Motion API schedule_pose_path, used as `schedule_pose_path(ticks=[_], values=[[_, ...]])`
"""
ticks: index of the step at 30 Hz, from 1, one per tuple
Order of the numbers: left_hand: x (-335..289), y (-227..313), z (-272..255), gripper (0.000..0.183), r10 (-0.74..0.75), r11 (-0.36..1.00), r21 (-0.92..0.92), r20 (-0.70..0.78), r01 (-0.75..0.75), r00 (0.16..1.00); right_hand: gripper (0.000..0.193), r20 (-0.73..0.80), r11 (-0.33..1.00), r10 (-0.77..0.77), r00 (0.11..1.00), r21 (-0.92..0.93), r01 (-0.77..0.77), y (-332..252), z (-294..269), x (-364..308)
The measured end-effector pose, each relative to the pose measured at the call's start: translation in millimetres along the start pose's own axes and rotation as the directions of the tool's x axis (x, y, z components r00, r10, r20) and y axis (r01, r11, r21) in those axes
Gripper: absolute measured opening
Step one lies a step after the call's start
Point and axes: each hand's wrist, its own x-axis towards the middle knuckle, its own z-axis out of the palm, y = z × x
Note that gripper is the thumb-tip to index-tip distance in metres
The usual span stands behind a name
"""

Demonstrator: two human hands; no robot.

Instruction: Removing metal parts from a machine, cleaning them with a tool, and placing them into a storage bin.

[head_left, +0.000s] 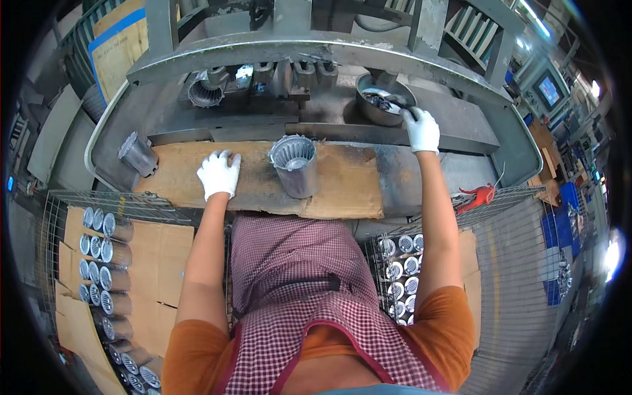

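Machine (316, 47) across the front. Wire bin (122, 197) at left, cups in rows inside. Cardboard (352, 172) flat on the ledge. Pot (376, 118) behind it, right of centre, pale stuff inside. Ribbed metal cup (299, 179) stands on the cardboard between the hands, mouth up. White-gloved left hand (219, 176) palm down on cardboard, fingers a bit spread, left of cup. Right hand (422, 130), gloved too, at pot's right rim by a dark tool (397, 100); fingers bent, can't tell if pinching it.
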Motion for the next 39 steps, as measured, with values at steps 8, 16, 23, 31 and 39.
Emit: schedule_pose_path(ticks=[8, 16, 23, 31, 39], values=[[1, -2, -2, 0.038, -0.016, 0.999, -0.037, -0.017, 0.015, 1.0, 0.036, 0.145, 0.987, 0.066, 0.987, 0.135, -0.085, 2, -10, -26], [-2, -7, 1, 0.039, -0.08, 0.981, -0.178, 0.004, 0.079, 0.997, 0.03, -0.1, 0.847, 0.019, 0.995, 0.53, 0.037, -59, -4, -58], [-1, -8, -5, 0.037, -0.09, 0.966, -0.248, -0.036, 0.078, 0.995, 0.024, -0.273, 0.72, -0.58, 0.767, 0.268, 0.64, -223, -2, 2], [1, -8, -9, 0.037, -0.111, 0.954, -0.276, 0.038, 0.117, 0.993, 0.029, -0.068, 0.823, -0.567, 0.821, -0.009, 0.567, -294, 53, 69], [1, -8, -14, 0.037, -0.1, 0.948, -0.3, 0.049, 0.11, 0.994, 0.015, -0.376, 0.861, -0.366, 0.851, 0.209, 0.463, -188, -7, 52]])
